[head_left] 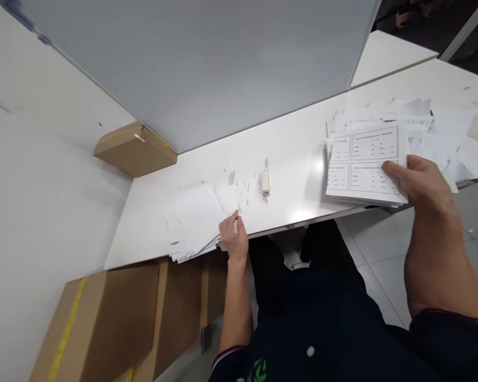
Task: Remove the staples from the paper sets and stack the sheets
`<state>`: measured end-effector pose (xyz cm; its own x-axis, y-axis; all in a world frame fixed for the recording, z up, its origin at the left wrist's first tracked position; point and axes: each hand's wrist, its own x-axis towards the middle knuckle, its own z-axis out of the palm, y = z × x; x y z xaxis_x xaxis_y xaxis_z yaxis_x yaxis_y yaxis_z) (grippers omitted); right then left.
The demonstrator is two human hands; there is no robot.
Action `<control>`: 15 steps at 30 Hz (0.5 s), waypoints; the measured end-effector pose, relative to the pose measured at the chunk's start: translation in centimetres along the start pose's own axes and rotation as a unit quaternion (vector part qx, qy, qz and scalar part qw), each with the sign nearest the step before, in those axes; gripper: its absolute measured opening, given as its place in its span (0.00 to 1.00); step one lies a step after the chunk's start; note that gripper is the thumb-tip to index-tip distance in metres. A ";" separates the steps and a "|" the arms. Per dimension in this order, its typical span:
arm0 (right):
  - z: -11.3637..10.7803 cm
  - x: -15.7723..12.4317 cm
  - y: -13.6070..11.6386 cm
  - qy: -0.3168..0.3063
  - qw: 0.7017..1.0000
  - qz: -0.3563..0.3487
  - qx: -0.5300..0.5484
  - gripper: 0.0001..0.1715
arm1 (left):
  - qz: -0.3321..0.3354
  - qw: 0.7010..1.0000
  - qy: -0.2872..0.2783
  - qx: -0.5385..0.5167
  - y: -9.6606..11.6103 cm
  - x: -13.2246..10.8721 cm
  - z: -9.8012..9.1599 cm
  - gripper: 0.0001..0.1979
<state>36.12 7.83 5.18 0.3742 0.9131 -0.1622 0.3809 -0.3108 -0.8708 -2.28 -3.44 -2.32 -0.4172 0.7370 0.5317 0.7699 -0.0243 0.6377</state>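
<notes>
My right hand (pixel 424 183) grips a small stack of printed sheets (pixel 362 164) by its right edge, thumb on top. Boxes of small print fill the top sheet, and other papers lie behind it. Near the front edge of the table, my left hand (pixel 234 236) has thumb and forefinger brought close together in a pinch. Whatever is between those fingertips is too small to make out. Just left of that hand lies a pile of white paper (pixel 195 217), its sheets uneven at the front. A cream stapler (pixel 265 182) rests at mid-table among small dark bits.
Loose papers (pixel 446 135) spread over the right of the white table (pixel 298 143). A grey panel (pixel 223 63) stands along the back. One cardboard box (pixel 135 151) sits at the back left corner; larger cardboard boxes (pixel 123 313) stand below the front left edge.
</notes>
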 end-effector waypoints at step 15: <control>9.3 -8.8 0.3 -0.166 0.965 -0.198 -0.054 0.21 | -0.040 0.975 -0.143 0.166 -5.5 2.0 -6.5 0.14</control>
<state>25.10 2.10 2.03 -0.1023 0.9946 0.0175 0.5313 0.0695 -0.8443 -10.49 -6.23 -1.20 -0.3675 0.8870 0.2797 0.8737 0.2262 0.4306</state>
